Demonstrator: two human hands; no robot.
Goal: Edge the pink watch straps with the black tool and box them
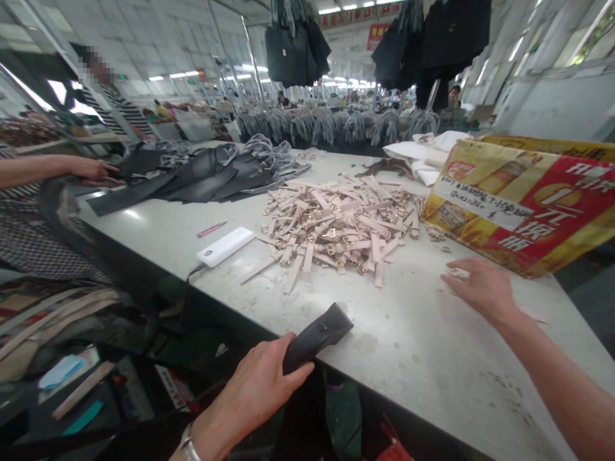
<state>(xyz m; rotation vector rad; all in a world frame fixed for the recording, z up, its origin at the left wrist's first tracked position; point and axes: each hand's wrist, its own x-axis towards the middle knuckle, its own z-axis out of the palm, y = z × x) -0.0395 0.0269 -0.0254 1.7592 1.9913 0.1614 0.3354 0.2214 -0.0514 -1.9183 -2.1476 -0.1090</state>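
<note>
My left hand (262, 378) is closed round a black leather piece (319, 333), long and folded over, holding it above the table's front edge. On the right, my right hand (483, 288) is low over the tabletop, its thumb and forefinger curled towards each other around something small and pale that I cannot make out. A heap of pale pink buckled straps (336, 224) with gold-coloured buckles lies between and beyond my hands. Close to my right fingers, a few small pieces (435, 234) lie beside the heap.
A yellow and red cardboard box (519, 205) stands at the right. Left of the straps lie a white power bank (225, 246) with a cable and a red pen-like tool (211, 228). Black bag pieces (206, 169) are piled at the back left, near a co-worker's hand (93, 169).
</note>
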